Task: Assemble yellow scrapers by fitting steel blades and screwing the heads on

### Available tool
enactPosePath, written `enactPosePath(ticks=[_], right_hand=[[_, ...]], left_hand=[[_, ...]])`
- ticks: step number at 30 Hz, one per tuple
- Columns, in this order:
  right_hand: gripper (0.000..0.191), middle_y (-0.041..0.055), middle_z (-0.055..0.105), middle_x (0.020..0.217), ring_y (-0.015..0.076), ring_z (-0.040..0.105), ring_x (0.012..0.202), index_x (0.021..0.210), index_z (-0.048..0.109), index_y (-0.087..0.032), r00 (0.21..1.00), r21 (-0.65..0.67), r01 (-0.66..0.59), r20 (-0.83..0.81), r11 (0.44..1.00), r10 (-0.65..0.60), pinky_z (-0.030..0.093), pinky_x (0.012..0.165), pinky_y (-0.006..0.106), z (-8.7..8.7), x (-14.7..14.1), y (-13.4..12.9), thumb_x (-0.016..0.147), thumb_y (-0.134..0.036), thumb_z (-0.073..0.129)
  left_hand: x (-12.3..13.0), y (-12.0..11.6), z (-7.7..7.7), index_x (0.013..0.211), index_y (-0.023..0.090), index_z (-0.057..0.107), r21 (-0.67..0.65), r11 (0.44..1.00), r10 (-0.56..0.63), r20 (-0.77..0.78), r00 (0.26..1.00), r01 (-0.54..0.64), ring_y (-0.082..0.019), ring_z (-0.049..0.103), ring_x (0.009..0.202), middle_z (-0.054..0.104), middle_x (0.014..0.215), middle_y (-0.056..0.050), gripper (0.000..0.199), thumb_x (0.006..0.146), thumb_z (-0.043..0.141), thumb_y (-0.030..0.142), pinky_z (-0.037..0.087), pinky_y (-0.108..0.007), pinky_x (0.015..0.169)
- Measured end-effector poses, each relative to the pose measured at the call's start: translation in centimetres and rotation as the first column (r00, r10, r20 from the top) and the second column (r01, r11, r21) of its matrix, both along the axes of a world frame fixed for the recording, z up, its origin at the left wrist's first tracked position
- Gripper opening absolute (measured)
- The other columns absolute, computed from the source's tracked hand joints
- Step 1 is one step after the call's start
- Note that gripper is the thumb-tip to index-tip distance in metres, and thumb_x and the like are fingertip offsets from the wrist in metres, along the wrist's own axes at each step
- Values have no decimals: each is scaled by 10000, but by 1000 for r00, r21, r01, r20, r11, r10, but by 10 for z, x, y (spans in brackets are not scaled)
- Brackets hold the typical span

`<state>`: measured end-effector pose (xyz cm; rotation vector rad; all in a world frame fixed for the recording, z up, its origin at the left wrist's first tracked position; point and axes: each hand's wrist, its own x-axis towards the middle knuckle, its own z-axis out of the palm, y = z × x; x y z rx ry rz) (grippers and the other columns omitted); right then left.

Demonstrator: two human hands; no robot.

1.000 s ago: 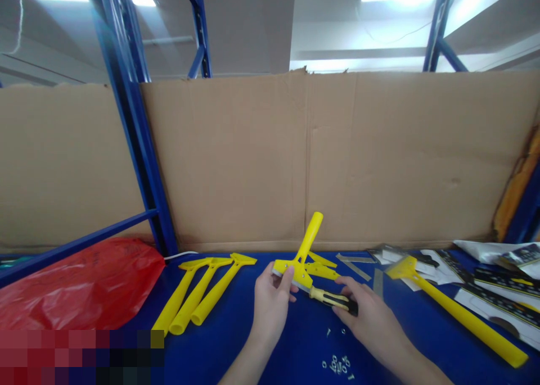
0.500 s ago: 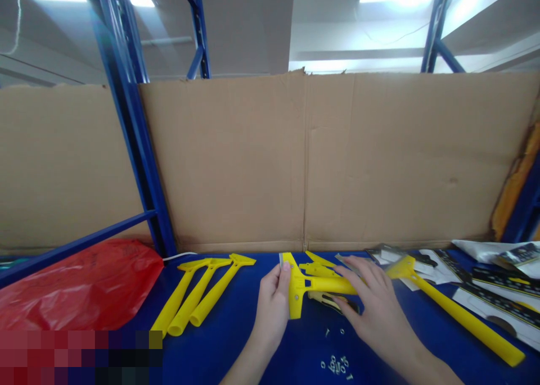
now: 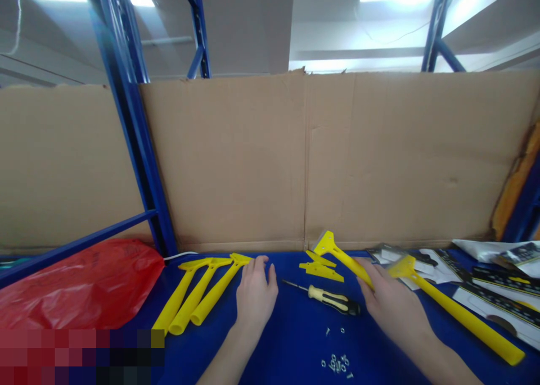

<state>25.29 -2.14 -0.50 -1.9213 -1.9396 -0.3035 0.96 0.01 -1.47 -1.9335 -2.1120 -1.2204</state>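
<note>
While the tall brown cardboard panel [image 3: 236, 166] stands unchanged behind the flat blue tabletop [image 3: 291, 340], the hands move apart. The left hand [image 3: 255, 292], no longer on the scraper, reaches the head of the rightmost of three tubular yellow plastic handles [image 3: 216, 292], thumb spread from fingers; contact is unclear. The right hand [image 3: 390, 295] alone now grips the handle of the yellow plastic scraper with a metal blade [image 3: 348, 263], right of its earlier place. The cream-and-black screwdriver [image 3: 323, 295], previously half-covered, lies exposed near small loose metal screws and nuts [image 3: 337, 365].
</note>
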Motion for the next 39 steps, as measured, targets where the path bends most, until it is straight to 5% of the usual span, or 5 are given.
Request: enactPosePath(ticks=[7,20,28,32,39], right_hand=[[420,155,645,987,306,657,921,1191,533,-137,968,-124,227,142,966,-209,508,647,354,5,19,4,786,-55,459],[336,178,622,909,333,618,913,1053,629,-127,933,-75,326,186,942,-308,490,602,354,-12,47,17,744,-58,519],[305,142,628,1005,317,574,949,1062,627,-182,947,84,164,266,983,-181,461,740,436,-5,25,14,848,-125,417],[339,138,639,1060,308,581,1019,1164,590,-168,977,-71,68,209,995,-52,462,791,409,-3,11,11,885,-170,398],[290,192,643,1014,330,634,955,1058,643,-118,981,-195,128,168,972,-95,487,694,372,-11,8,10,886,-192,422]], left_hand=[[-19,4,-3,1048,88,618,-57,958,225,-451,864,-280,-326,542,986,590,1047,-194,307,846,400,168,446,-402,774],[-25,-4,3,1074,58,588,-67,904,297,-611,733,-422,-311,580,874,630,923,-200,365,784,366,52,415,-376,685],[-27,-2,7,1025,75,605,-199,903,201,-587,784,-380,-284,611,904,642,964,-198,322,757,435,25,479,-342,679],[-20,-5,15,1056,71,587,-240,906,163,-564,809,-350,-257,630,902,635,967,-184,342,774,410,-3,509,-294,660],[3,-15,23,1122,87,544,-197,958,85,-502,861,-209,-223,624,912,620,958,-137,385,811,346,-25,505,-266,683]])
